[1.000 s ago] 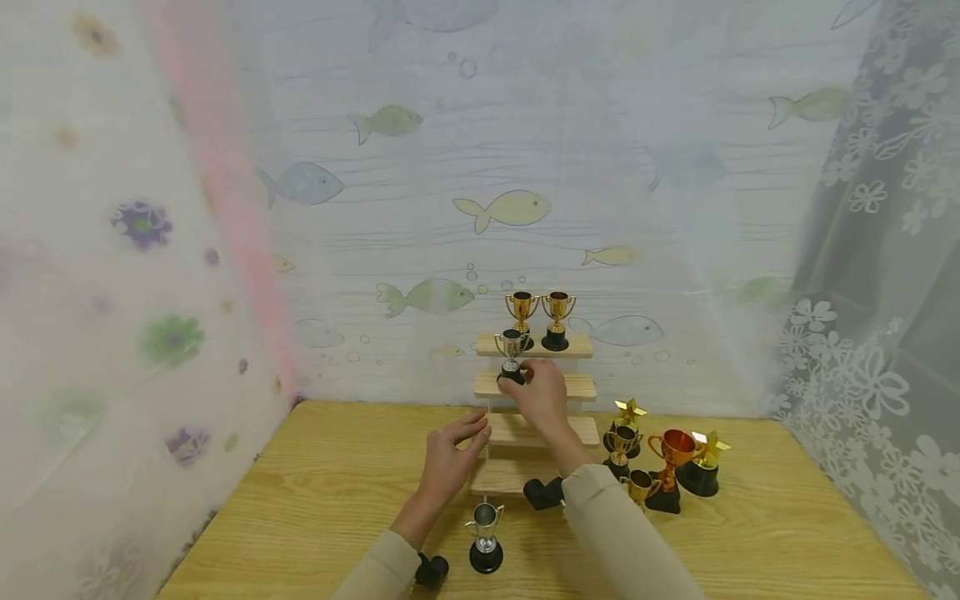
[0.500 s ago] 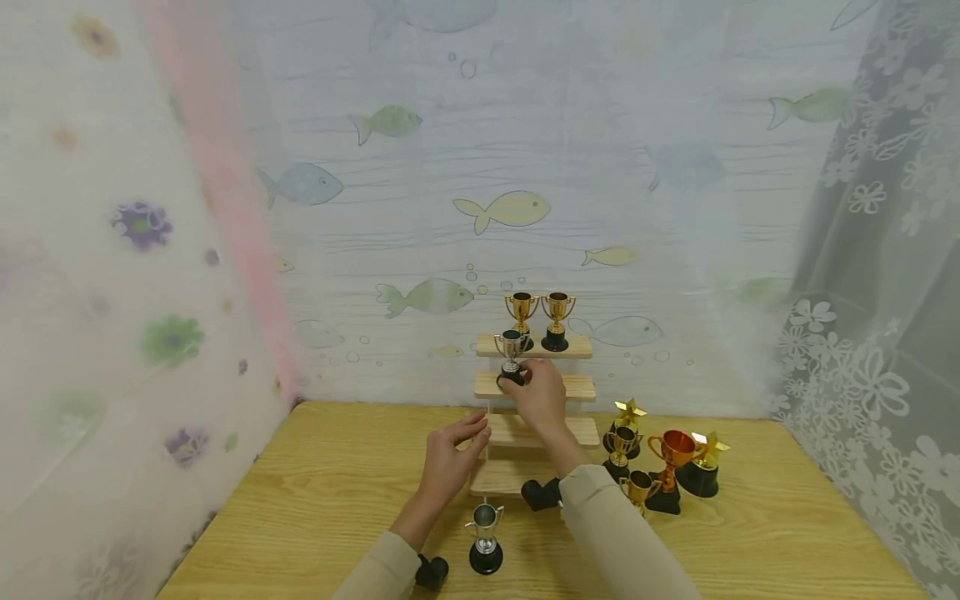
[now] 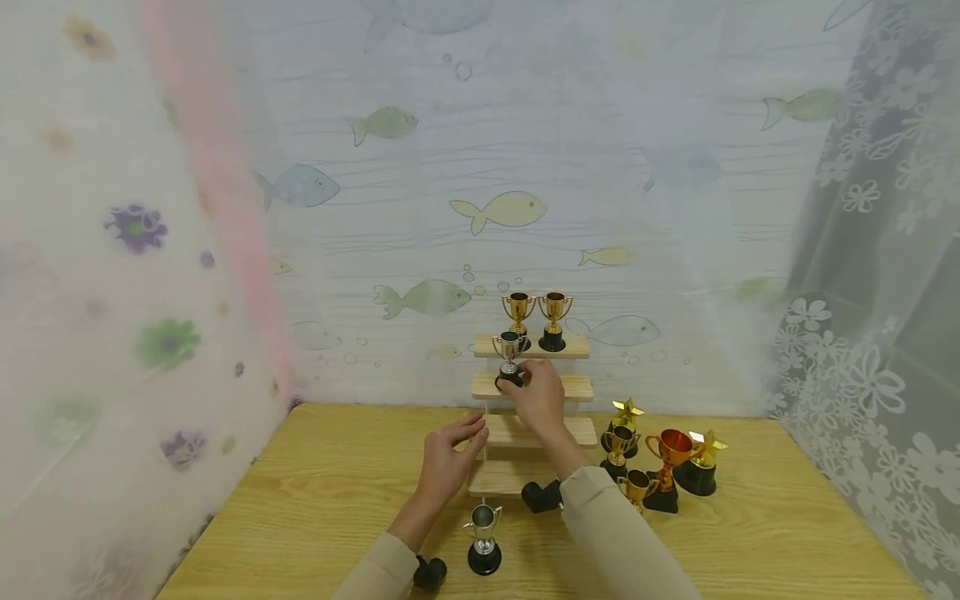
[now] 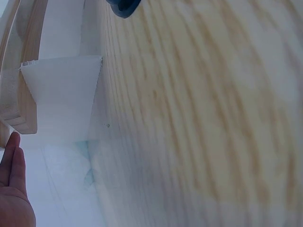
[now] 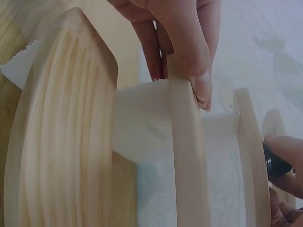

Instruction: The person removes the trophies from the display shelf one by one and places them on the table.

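Pinching silver trophy (image 3: 509,347), mouth up, long axis vertical: right hand (image 3: 542,396); gripping shelf (image 3: 512,431): left hand (image 3: 446,460).

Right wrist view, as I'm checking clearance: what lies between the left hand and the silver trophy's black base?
That view shows the left hand gripping one shelf; beyond lie a translucent panel and another shelf.

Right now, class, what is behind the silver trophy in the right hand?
Behind the silver trophy, pinched at its base by the right hand, a gold trophy stands on the top shelf. Its cup and handles show; its black base is partly covered.
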Action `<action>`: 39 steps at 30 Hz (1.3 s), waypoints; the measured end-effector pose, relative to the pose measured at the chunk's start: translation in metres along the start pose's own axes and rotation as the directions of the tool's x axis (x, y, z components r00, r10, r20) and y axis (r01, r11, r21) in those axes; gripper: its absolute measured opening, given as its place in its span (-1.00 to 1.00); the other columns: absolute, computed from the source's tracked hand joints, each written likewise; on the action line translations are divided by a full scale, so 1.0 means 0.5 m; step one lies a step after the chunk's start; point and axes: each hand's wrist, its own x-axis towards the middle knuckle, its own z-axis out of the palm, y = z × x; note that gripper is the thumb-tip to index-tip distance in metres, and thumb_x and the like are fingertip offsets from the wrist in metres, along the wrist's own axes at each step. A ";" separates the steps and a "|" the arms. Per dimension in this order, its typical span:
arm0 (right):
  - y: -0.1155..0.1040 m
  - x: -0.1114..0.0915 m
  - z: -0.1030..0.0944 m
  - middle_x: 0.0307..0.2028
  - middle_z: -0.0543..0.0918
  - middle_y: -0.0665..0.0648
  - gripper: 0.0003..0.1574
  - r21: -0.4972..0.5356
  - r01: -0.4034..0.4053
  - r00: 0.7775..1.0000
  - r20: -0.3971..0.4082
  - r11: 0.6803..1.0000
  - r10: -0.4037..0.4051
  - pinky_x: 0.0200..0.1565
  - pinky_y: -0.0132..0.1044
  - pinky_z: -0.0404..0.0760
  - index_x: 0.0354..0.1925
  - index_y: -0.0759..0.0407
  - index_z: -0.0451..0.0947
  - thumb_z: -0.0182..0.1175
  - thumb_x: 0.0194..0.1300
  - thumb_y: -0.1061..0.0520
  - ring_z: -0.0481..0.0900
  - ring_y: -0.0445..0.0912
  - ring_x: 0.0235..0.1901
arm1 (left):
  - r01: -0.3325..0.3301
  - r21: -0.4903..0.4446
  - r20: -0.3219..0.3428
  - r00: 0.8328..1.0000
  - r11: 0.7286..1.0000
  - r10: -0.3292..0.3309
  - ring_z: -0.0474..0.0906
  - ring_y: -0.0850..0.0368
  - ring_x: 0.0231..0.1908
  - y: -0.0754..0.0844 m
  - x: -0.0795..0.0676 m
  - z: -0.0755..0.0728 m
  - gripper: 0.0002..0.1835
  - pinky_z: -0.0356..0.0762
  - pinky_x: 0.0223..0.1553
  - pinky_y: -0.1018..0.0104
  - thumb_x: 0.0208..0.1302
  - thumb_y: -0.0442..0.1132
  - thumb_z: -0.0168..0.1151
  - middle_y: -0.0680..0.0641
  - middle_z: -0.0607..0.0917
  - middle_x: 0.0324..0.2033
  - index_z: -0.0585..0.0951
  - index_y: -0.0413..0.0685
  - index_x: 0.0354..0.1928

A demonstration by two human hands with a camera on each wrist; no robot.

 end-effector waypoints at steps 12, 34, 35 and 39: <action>0.000 -0.016 -0.016 -0.04 0.65 0.26 -0.57 0.093 -0.020 0.999 0.032 0.995 0.017 -0.06 0.06 0.63 0.00 0.32 0.69 0.47 0.28 0.07 0.61 0.14 -0.08 | -0.002 0.005 0.013 1.000 1.000 0.002 0.63 -0.11 0.17 -0.001 -0.002 -0.002 -0.70 0.65 0.09 -0.01 0.44 -0.23 0.31 -0.21 0.67 0.19 0.73 -0.32 0.07; 0.005 -0.042 -0.056 -0.15 0.72 0.19 -0.66 0.084 -0.023 0.996 0.087 0.996 0.016 -0.07 0.01 0.66 -0.07 0.26 0.71 0.47 0.27 0.09 0.66 0.06 -0.12 | -0.002 0.010 0.000 1.000 1.000 0.002 0.64 -0.08 0.16 -0.003 -0.004 0.001 -0.70 0.65 0.08 -0.01 0.44 -0.22 0.32 -0.17 0.68 0.17 0.74 -0.30 0.05; 0.006 -0.043 -0.057 -0.16 0.73 0.19 -0.67 0.082 -0.019 0.996 0.089 0.996 0.012 -0.08 0.00 0.66 -0.07 0.26 0.71 0.47 0.27 0.10 0.66 0.06 -0.12 | -0.003 0.009 -0.002 1.000 1.000 0.003 0.65 -0.08 0.16 -0.003 -0.004 0.001 -0.70 0.65 0.08 -0.01 0.44 -0.22 0.32 -0.18 0.69 0.17 0.74 -0.30 0.05; 0.011 -0.048 -0.065 -0.15 0.73 0.21 -0.68 0.077 -0.004 0.996 0.088 0.997 -0.003 -0.05 0.03 0.64 -0.07 0.30 0.71 0.46 0.28 0.13 0.66 0.09 -0.11 | 0.000 0.008 -0.003 1.000 1.000 0.000 0.65 -0.09 0.16 -0.002 -0.003 0.001 -0.71 0.65 0.08 -0.02 0.43 -0.24 0.32 -0.19 0.69 0.17 0.74 -0.31 0.05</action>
